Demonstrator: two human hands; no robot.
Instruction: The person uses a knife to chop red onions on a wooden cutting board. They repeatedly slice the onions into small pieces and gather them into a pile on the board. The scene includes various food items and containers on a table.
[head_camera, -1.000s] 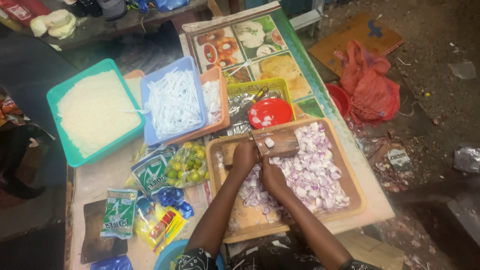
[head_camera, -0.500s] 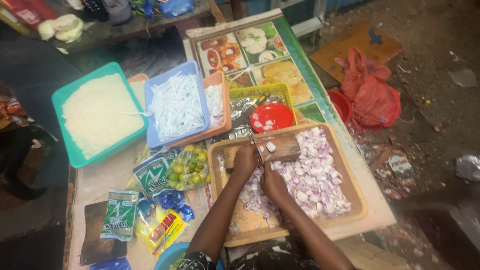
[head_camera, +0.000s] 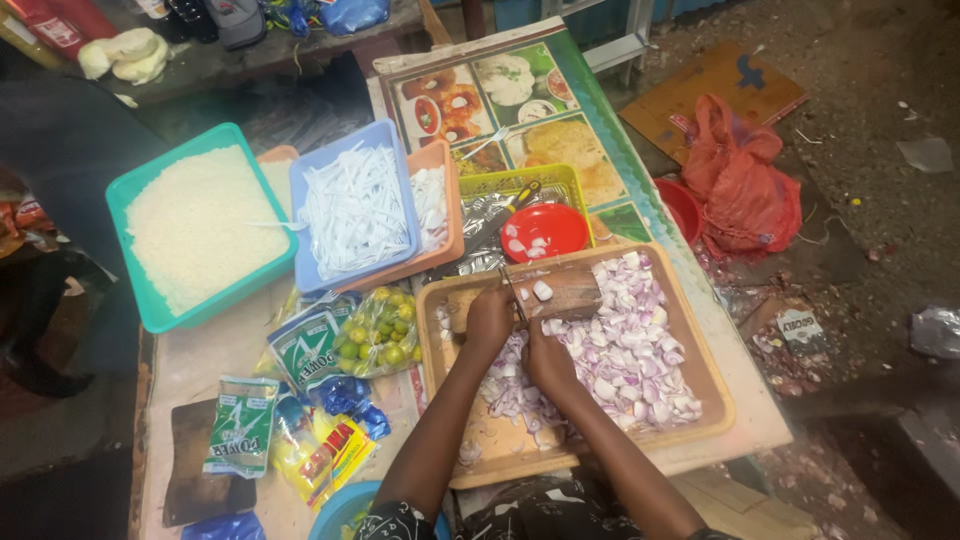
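a big heap of chopped onion (head_camera: 625, 345) already fills the wooden tray (head_camera: 706, 368). the left hand (head_camera: 489, 318) grips a piece on the small block (head_camera: 565, 293); the right hand (head_camera: 548, 358) clasps the knife (head_camera: 513, 292), mid-cut.

One head-worn view — looking steeply down, fairly near — over the tray (head_camera: 700, 330) and cluttered table (head_camera: 200, 360).

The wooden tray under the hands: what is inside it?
The wooden tray holds a heap of chopped purple onion and a small wooden block. The left hand and right hand cover what they cut.
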